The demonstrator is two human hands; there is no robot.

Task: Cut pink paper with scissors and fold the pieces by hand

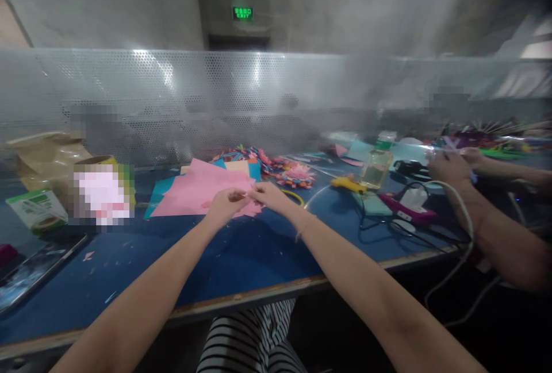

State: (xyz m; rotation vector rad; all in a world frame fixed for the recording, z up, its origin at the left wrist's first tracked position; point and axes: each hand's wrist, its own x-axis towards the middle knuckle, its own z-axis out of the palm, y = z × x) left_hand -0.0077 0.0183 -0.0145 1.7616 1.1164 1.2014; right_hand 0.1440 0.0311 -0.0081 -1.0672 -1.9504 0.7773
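Observation:
My left hand [224, 205] and my right hand [269, 195] meet over a stack of pink paper sheets [198, 192] on the blue table [241, 258]. Both hands have their fingers pinched together on a small piece of pink paper [245, 196] held between them. Teal and orange sheets [241, 167] lie under the pink stack. Finished paper flowers [295, 175] in pink, blue and orange sit just beyond my right hand.
A yellow glue gun [347, 183], a clear bottle [377, 163] and a pink device with cables [409, 209] lie to the right. Another person's hands [451, 166] work at the far right. A phone [34, 272], a green packet [38, 212] and paper bags [47, 157] sit left.

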